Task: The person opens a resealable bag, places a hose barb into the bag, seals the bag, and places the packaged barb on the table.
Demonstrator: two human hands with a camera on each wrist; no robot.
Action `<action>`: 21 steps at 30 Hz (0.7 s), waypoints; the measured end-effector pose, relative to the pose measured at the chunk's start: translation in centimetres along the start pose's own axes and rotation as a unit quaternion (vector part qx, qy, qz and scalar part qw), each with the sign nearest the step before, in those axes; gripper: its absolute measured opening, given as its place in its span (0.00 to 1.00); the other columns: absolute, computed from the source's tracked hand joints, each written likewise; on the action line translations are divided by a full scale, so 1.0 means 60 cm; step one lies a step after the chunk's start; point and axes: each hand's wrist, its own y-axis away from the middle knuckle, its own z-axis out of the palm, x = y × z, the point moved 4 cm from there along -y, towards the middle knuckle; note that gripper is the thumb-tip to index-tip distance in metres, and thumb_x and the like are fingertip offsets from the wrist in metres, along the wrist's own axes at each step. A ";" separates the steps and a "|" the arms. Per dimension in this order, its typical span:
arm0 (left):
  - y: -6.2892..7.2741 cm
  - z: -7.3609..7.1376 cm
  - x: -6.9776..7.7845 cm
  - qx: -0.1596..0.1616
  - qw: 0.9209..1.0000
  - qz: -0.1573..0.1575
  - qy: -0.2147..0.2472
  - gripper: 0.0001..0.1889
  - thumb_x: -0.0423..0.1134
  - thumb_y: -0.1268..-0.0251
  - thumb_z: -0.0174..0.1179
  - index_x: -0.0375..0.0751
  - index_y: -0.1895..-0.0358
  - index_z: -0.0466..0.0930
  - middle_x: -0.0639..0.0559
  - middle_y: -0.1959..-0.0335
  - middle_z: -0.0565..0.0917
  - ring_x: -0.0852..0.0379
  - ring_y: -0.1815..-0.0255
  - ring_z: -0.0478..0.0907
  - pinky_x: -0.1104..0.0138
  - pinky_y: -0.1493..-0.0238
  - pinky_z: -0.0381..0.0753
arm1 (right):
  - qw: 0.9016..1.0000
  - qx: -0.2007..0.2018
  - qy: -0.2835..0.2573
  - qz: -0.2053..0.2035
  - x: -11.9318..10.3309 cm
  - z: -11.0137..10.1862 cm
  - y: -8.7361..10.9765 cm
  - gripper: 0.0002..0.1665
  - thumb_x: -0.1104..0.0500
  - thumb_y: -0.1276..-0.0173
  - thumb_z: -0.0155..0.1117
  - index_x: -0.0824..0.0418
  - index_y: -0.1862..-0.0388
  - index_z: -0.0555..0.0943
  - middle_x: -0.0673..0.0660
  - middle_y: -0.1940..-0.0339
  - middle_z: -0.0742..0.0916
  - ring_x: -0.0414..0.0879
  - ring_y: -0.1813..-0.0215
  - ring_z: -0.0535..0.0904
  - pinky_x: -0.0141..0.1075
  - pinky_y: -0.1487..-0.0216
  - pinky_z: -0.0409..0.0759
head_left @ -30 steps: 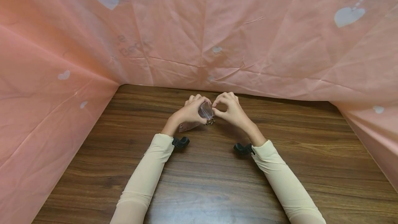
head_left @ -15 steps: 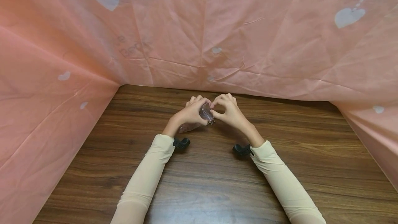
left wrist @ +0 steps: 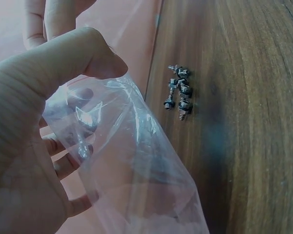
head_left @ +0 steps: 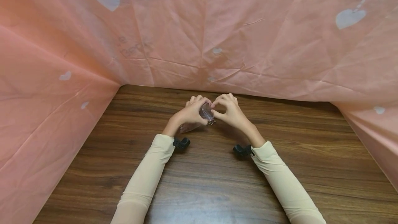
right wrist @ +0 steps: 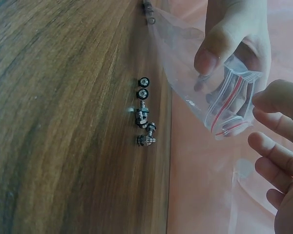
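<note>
My left hand (head_left: 189, 113) holds a clear zip bag (left wrist: 151, 170), with the thumb on its near side and the other fingers behind. The bag's mouth stands spread open, its red seal line plain in the right wrist view. Right at that mouth is my right hand (head_left: 229, 112), thumb and forefinger bent, their tips slightly apart and touching or almost touching the bag's edge. I see nothing between those tips. Several small silver-and-black metal fittings (right wrist: 143, 114) lie on the table below the hands. A few similar dark pieces (right wrist: 149, 13) show at the bag's bottom end.
The brown wood-grain table (head_left: 199, 182) runs back to a pink cloth (head_left: 267, 44) with pale hearts, which hangs behind and at both sides. A black wrist mount (head_left: 181, 143) sits under the left wrist, and another black mount (head_left: 242, 150) under the right.
Since a second ago, my right fingertips have shifted slightly left to the bag's mouth and parted a little. My left hand and the bag have barely moved. The last half second shows almost no change.
</note>
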 end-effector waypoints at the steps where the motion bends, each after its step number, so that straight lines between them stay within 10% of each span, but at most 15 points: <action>1: 0.000 -0.001 0.001 0.001 1.000 0.002 0.001 0.37 0.40 0.54 0.76 0.47 0.36 0.73 0.45 0.40 0.73 0.45 0.41 0.64 0.46 0.37 0.64 | 1.000 0.001 0.001 0.001 0.000 -0.001 0.000 0.07 0.65 0.38 0.74 0.62 0.61 0.86 0.60 0.55 0.84 0.57 0.49 0.71 0.53 0.42 0.60; 21: 0.002 -0.018 -0.015 -0.004 1.000 0.001 -0.022 0.37 0.39 0.55 0.76 0.47 0.36 0.73 0.46 0.42 0.74 0.45 0.40 0.64 0.45 0.34 0.61 | 1.000 0.003 0.012 0.021 0.007 -0.009 -0.002 0.09 0.65 0.39 0.74 0.62 0.60 0.86 0.60 0.56 0.85 0.56 0.50 0.71 0.52 0.42 0.60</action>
